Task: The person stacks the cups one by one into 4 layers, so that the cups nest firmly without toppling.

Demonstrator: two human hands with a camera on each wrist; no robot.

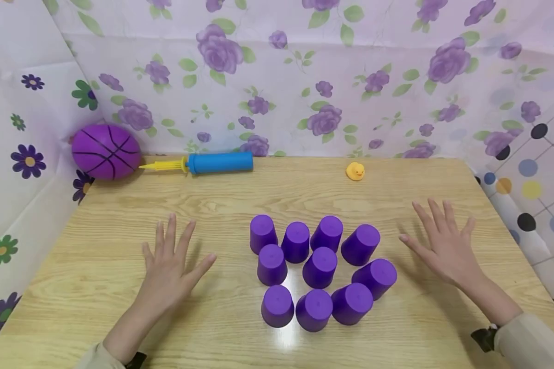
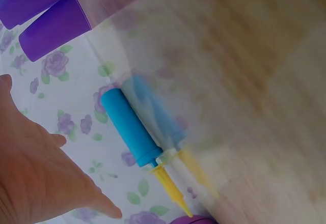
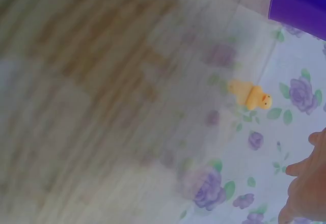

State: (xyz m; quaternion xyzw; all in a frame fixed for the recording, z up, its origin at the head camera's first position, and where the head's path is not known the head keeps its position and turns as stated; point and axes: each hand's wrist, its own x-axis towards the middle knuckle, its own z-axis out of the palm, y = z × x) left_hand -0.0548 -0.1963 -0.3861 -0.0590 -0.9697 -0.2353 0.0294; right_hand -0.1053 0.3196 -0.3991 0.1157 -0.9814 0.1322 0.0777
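Several purple cups point(image 1: 320, 269) stand upside down in a loose cluster at the middle of the wooden table. To the left of them is my left hand point(image 1: 167, 271), palm down with its fingers spread and nothing held. My right hand point(image 1: 450, 251) is on the other side, also palm down with spread fingers and holding nothing. Both hands are apart from the cups. The left wrist view has purple cups point(image 2: 53, 28) at its upper left, beyond the hand point(image 2: 41, 168). In the right wrist view a cup point(image 3: 298, 7) shows at the top right corner.
A purple ball point(image 1: 106, 152) with black lines sits at the table's back left corner. Beside it lies a blue hand pump point(image 1: 220, 162) with a yellow end. A small yellow rubber duck point(image 1: 355, 171) is near the back edge, before the flowered wall covering point(image 1: 323, 120).
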